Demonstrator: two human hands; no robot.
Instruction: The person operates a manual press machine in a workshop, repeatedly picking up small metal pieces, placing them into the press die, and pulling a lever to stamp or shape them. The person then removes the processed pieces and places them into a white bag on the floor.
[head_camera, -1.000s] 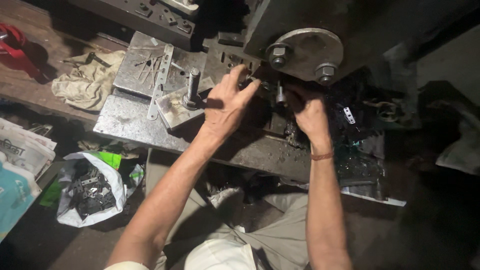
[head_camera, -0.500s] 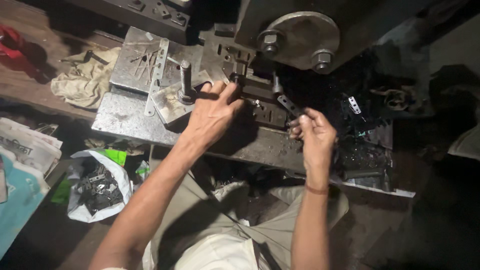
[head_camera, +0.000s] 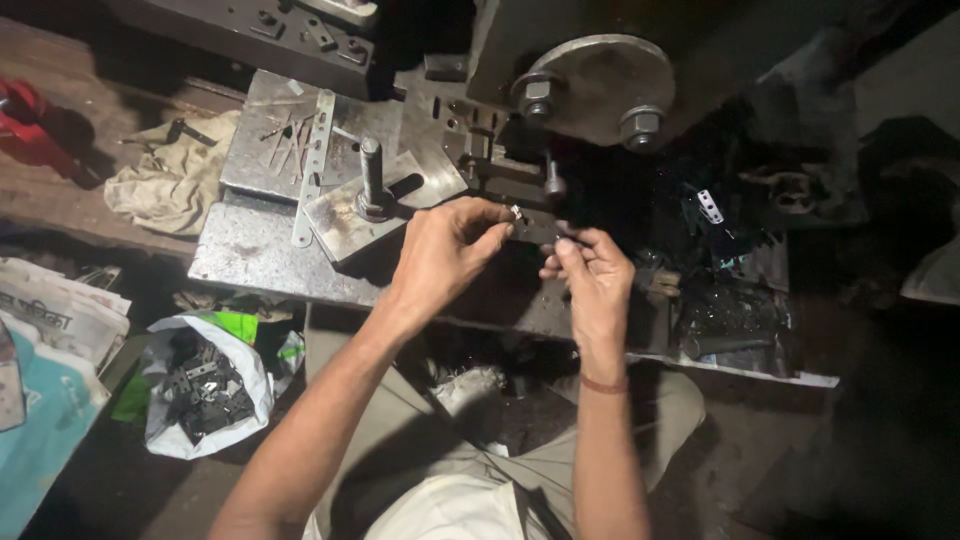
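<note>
Both my hands hold one small dark flat metal piece (head_camera: 532, 224) between them, in front of a press machine. My left hand (head_camera: 445, 250) pinches its left end with thumb and fingers. My right hand (head_camera: 592, 270) pinches its right end with the fingertips. The piece hangs just above the grey steel bed plate (head_camera: 255, 255) of the press. Right behind my hands are the die block (head_camera: 490, 160) and a round steel disc with two large bolts (head_camera: 600, 85).
An upright steel pin (head_camera: 372, 180) stands on a tilted plate left of my hands, beside a slotted metal strip (head_camera: 312, 165). A rag (head_camera: 170, 180) lies at far left. A white bag of small dark parts (head_camera: 205, 385) sits on the floor. Dark scrap pieces (head_camera: 730, 290) pile at right.
Both hands pulled back from the die area toward me and came together. They now hold the small metal piece between them, where before the left hand rested on the machine.
</note>
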